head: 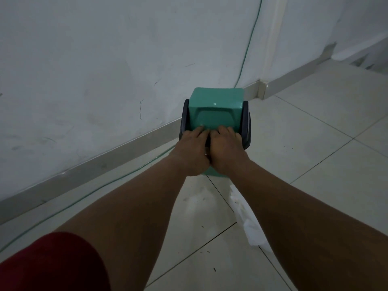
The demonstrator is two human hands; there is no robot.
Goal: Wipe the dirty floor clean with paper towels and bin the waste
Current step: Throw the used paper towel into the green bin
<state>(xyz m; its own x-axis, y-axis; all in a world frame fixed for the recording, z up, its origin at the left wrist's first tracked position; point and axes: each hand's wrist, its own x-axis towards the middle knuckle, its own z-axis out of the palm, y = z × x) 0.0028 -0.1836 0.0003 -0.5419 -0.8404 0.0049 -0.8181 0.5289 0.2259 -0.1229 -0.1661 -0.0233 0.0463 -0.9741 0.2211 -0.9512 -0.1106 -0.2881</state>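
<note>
Green bin [215, 106]: swing-top lid with dark rim, standing on the tiled floor [315, 127] against the white wall [105, 59]; serves as landmark.
Left hand [192, 148]: on the bin's near lid edge, fingers laid flat over it; whether the grip closes on anything cannot be told.
Right hand [225, 148]: just beside the left, touching it, on the same edge; grip likewise cannot be told.
Paper towel [247, 221]: white, crumpled, on the floor in front of the bin, partly under the right forearm.
Dark specks [202, 226]: scattered on tiles before the bin.
Green cable [94, 189]: along the skirting, left of the bin.
</note>
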